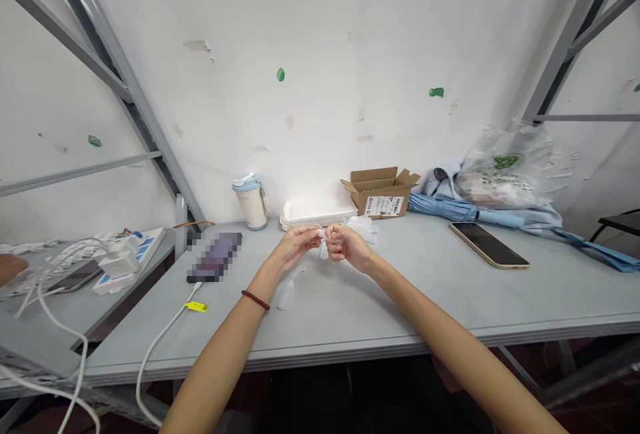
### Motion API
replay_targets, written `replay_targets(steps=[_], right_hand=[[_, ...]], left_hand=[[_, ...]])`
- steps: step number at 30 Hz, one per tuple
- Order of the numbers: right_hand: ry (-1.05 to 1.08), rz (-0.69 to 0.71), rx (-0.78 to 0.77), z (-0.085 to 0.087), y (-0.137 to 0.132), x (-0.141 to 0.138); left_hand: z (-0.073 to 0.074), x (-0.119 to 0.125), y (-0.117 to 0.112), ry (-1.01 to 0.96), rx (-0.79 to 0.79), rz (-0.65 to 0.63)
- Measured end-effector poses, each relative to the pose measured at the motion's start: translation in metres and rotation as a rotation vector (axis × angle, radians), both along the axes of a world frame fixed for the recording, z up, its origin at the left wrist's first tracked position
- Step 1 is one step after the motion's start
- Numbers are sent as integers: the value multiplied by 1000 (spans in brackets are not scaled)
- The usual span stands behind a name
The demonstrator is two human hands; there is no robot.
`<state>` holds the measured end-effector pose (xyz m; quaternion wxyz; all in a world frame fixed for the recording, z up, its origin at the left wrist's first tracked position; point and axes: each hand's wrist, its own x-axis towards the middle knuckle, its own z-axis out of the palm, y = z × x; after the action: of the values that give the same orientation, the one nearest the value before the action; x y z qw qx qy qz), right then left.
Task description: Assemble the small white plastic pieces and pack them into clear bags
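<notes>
Over the middle of the table, my left hand (pixel 296 246) pinches the thin white tail of a small translucent white piece (pixel 324 251). My right hand (pixel 346 245) is curled closed at the same piece, close beside the left, and its fingers cover much of it. A similar translucent piece (pixel 287 295) with a thin bent tail lies on the table near my left wrist, which wears a dark red bead bracelet (pixel 255 299). Behind my right hand lies a heap of clear, whitish pieces or bags (pixel 367 226), partly hidden.
Against the wall stand a cream cup with a blue lid (pixel 251 202), a white tray (pixel 317 211) and an open cardboard box (pixel 383 193). A blue umbrella (pixel 445 208), a plastic bag (pixel 505 167) and a phone (pixel 489 245) lie right. A cabled phone (pixel 215 258) lies left.
</notes>
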<state>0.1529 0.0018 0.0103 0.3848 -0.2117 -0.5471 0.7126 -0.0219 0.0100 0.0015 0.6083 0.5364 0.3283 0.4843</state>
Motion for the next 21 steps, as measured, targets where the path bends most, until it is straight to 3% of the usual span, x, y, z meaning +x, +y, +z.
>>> replay_targets(steps=[14,21], right_hand=[[-62,195,-29,-1,11,13],[-33,197,-92,-4,16,16]], left_hand=[[4,6,-9,252,-124,-34],[4,5,-8,166,-10,-53]])
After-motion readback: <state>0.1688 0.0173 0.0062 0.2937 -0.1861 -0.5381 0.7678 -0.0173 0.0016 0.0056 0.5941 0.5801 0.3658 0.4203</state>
